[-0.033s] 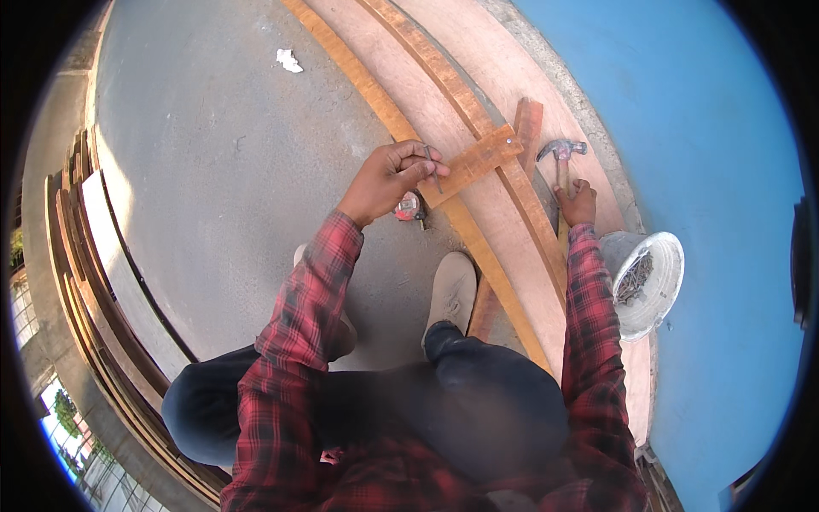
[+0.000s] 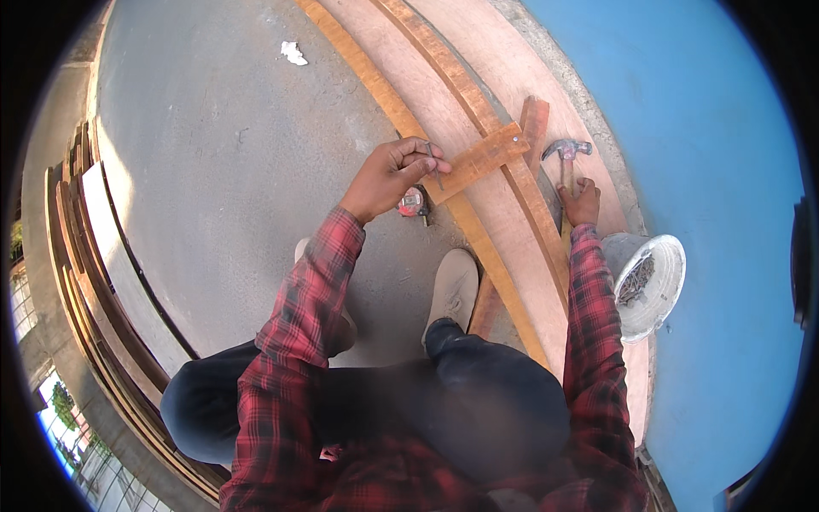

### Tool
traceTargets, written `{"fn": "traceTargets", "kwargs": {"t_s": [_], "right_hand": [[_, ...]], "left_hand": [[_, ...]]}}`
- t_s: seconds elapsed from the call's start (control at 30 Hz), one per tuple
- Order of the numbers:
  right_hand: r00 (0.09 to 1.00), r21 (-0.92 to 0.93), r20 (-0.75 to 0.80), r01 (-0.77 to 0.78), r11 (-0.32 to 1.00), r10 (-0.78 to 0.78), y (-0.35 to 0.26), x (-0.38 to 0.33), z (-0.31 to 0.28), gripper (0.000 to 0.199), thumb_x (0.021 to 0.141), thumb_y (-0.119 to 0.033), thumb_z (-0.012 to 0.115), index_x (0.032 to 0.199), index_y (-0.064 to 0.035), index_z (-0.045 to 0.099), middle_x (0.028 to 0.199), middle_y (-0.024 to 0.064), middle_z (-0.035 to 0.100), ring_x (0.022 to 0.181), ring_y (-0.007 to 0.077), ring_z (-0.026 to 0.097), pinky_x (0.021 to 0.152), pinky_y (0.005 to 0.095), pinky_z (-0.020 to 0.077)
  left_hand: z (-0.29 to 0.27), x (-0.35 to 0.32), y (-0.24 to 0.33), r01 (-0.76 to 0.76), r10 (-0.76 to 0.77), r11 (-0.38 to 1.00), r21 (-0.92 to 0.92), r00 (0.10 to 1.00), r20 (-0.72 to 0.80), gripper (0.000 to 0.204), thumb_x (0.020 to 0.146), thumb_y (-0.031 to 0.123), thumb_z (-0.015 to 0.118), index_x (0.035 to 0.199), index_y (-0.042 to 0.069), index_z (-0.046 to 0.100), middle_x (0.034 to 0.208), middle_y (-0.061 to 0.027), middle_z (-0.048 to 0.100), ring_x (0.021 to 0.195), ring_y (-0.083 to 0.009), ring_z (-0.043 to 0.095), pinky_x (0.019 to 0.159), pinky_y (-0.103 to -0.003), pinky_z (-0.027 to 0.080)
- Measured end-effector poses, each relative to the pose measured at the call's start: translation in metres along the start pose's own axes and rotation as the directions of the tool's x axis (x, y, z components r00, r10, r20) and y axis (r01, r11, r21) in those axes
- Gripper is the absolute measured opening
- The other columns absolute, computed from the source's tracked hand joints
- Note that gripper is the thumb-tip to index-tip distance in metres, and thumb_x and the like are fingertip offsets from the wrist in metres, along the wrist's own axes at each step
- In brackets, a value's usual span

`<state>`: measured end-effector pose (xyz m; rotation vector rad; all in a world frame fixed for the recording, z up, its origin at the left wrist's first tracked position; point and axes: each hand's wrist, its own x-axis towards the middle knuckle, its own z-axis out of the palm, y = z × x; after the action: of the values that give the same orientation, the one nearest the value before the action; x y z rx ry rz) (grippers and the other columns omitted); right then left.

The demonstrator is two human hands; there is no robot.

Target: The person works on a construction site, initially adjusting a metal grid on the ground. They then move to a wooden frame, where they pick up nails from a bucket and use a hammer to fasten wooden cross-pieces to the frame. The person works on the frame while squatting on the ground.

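Observation:
Between the thumb and fingers of my left hand (image 2: 388, 177) is a nail (image 2: 435, 167), held close over the left end of a short wooden crosspiece (image 2: 479, 162). That crosspiece lies across two long wooden strips, the yellowish near one (image 2: 482, 243) and the brown far one (image 2: 539, 200); a nail head shows at its right end. My right hand (image 2: 582, 205) is closed around the handle of a claw hammer (image 2: 566, 150), its head pointing away from me over the plywood. Just below my left hand, a red tape measure (image 2: 412, 203) rests on the floor.
A white bucket (image 2: 672, 300) with nails in it lies tipped beside my right forearm. Pale plywood (image 2: 533, 294) runs under the strips, along a blue surface (image 2: 734, 213). Another board (image 2: 535, 128) passes beneath. Stacked timber (image 2: 111, 341) lines the left; a white scrap (image 2: 293, 53) lies on the floor.
The view has shifted very slightly. Both hands keep the same grip, with the nail and the hammer in nearly the same places.

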<state>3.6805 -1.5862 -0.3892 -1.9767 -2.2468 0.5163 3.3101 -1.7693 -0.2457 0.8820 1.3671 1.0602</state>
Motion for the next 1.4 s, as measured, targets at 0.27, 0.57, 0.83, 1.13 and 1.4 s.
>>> {"fn": "traceTargets", "kwargs": {"t_s": [0.27, 0.57, 0.83, 1.13, 1.4], "right_hand": [[0.971, -0.02, -0.123, 0.203, 0.979, -0.204, 0.016, 0.033, -0.01, 0.041, 0.086, -0.026, 0.068, 0.113, 0.0027, 0.057, 0.097, 0.0192, 0.062, 0.087, 0.0365, 0.062, 0.078, 0.0416, 0.0489], [0.988, 0.866, 0.147, -0.106, 0.488, -0.047, -0.115, -0.032, -0.148, 0.028, 0.098, -0.02, 0.056, 0.119, -0.0019, 0.055, 0.078, -0.0023, 0.05, 0.063, 0.0038, 0.045, 0.055, 0.0216, 0.0402], [0.923, 0.848, 0.231, -0.035, 0.53, -0.309, -0.18, -0.149, -0.155, 0.036, 0.101, -0.016, 0.051, 0.132, 0.0015, 0.048, 0.081, 0.0018, 0.053, 0.061, 0.0082, 0.051, 0.056, 0.0263, 0.0448], [0.835, 0.455, 0.148, 0.419, 0.786, -0.53, -0.198, -0.18, -0.152, 0.031, 0.101, -0.014, 0.047, 0.127, 0.0038, 0.048, 0.093, 0.0091, 0.059, 0.063, 0.0136, 0.055, 0.058, 0.0292, 0.0456], [0.817, 0.27, 0.181, 0.495, 0.826, -0.548, -0.207, -0.185, -0.141, 0.043, 0.098, -0.02, 0.054, 0.131, 0.0064, 0.046, 0.109, 0.0297, 0.059, 0.099, 0.0455, 0.06, 0.081, 0.0468, 0.0486]], "left_hand": [[0.007, -0.002, -0.029, -0.107, 0.126, 0.983, 0.152, 0.985, -0.121, 0.017, 0.097, 0.012, 0.056, 0.106, 0.001, 0.066, 0.097, -0.0065, 0.071, 0.092, -0.0141, 0.066, 0.085, -0.031, 0.052], [0.0, 0.001, -0.029, -0.255, 0.311, 0.819, 0.514, 0.95, -0.023, 0.023, 0.093, 0.019, 0.063, 0.107, 0.002, 0.069, 0.095, -0.0094, 0.073, 0.086, -0.0195, 0.071, 0.078, -0.032, 0.055], [0.0, 0.013, -0.024, -0.404, 0.394, 0.653, 0.641, 0.904, 0.167, 0.024, 0.091, 0.022, 0.065, 0.107, 0.005, 0.071, 0.098, -0.009, 0.073, 0.087, -0.0248, 0.071, 0.077, -0.035, 0.055], [-0.003, 0.002, -0.031, -0.46, 0.442, 0.674, 0.578, 0.878, 0.184, 0.021, 0.093, 0.02, 0.061, 0.105, 0.005, 0.069, 0.102, -0.0111, 0.064, 0.094, -0.0302, 0.064, 0.081, -0.04, 0.052], [0.005, -0.001, -0.043, -0.437, 0.445, 0.738, 0.515, 0.888, 0.115, 0.019, 0.095, 0.016, 0.057, 0.107, 0.004, 0.067, 0.098, -0.0138, 0.065, 0.089, -0.0332, 0.064, 0.078, -0.042, 0.051]]}}
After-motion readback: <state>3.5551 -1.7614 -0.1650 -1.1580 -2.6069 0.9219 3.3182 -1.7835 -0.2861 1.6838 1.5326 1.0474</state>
